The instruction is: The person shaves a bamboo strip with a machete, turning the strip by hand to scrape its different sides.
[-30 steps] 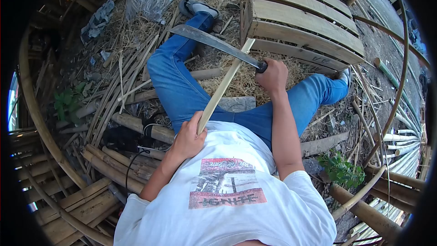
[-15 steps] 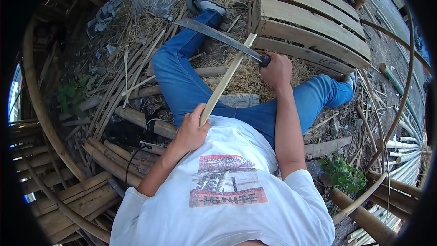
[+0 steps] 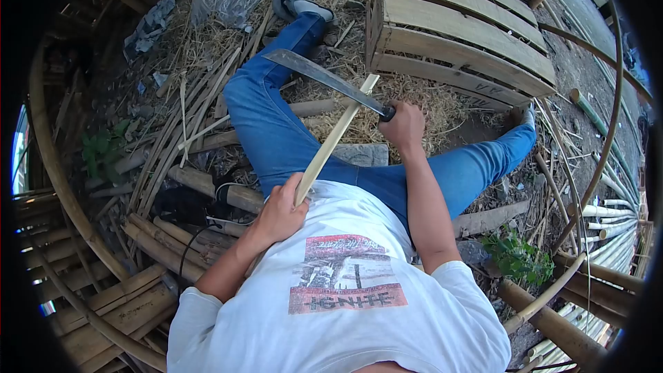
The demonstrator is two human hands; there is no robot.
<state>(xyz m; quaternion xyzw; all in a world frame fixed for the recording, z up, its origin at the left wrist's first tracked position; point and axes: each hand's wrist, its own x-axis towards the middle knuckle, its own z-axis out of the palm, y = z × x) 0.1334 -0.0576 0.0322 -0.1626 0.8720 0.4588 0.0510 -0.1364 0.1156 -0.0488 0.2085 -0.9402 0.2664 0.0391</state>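
My left hand (image 3: 282, 211) is closed around the lower end of a pale bamboo strip (image 3: 330, 144), close to my white shirt. The strip slants up and away from my body. My right hand (image 3: 403, 126) grips the dark handle of a machete (image 3: 324, 79). Its long blade points to the upper left and crosses the strip a little below the far end. The blade appears to touch the strip there.
A slatted wooden crate (image 3: 463, 34) stands beyond my right hand. Bamboo strips (image 3: 166, 138) lie piled on the left, near thicker bamboo poles (image 3: 173, 245). A flat stone block (image 3: 359, 155) sits between my legs. Straw and a clear plastic bag (image 3: 228, 1) cover ground ahead.
My right hand has drawn the machete toward my body and slightly left, so the blade sits lower. My left hand still holds the strip, whose far end has dropped a little.
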